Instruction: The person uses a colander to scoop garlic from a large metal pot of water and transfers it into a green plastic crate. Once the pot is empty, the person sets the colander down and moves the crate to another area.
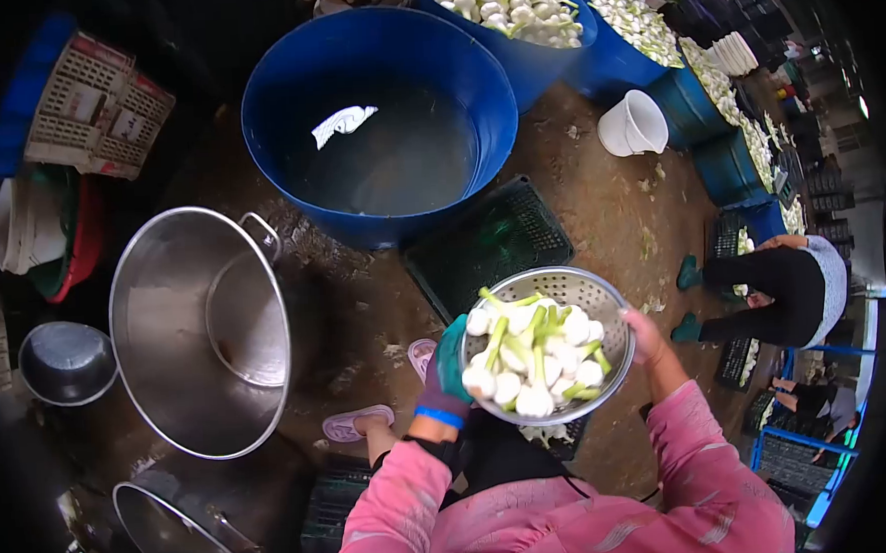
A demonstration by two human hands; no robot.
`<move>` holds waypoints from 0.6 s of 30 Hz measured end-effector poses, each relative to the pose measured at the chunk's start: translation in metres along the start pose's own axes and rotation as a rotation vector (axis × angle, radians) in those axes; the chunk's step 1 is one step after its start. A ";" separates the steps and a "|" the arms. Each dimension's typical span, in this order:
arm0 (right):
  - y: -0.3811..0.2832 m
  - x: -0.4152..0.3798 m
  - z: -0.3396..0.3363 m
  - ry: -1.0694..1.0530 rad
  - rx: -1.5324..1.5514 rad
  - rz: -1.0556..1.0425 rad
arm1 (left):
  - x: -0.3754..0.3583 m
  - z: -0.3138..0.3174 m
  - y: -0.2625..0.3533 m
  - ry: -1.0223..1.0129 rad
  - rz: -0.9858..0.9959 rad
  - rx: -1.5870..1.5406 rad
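Observation:
Between my two hands I carry a metal colander with a perforated wall. White garlic bulbs with green stems fill its left and lower part. My left hand, in a green glove, grips the rim on the left side. On the right rim, my bare right hand is closed around the edge. Just beyond the colander, a dark green plastic crate lies on the wet floor. A large blue tub stands behind that crate, with water and a white shape on its surface.
To the left stand a big steel pot, a smaller metal basin and another pot. Several blue barrels of garlic line the back right, near a white bucket. A person bends over at the right.

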State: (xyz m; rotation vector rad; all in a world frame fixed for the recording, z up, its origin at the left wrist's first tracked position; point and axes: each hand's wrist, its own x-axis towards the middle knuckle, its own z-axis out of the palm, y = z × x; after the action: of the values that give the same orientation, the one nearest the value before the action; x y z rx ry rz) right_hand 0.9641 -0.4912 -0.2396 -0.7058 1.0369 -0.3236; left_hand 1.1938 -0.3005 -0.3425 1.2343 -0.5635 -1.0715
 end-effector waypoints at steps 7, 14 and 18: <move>-0.067 0.173 -0.068 0.131 -0.526 0.823 | 0.082 0.032 -0.108 0.096 -0.979 -1.402; -0.003 0.199 -0.144 -0.091 -0.023 1.028 | 0.065 0.019 -0.119 0.227 -0.988 -1.371; -0.006 0.135 -0.093 0.334 -0.357 0.689 | 0.051 0.024 -0.101 0.101 -0.719 -1.389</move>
State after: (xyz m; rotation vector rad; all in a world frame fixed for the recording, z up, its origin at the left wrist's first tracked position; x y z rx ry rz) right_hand 0.9495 -0.6061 -0.3559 -0.5743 1.6087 0.3640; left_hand 1.1615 -0.3536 -0.4398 0.1824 0.7355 -1.5276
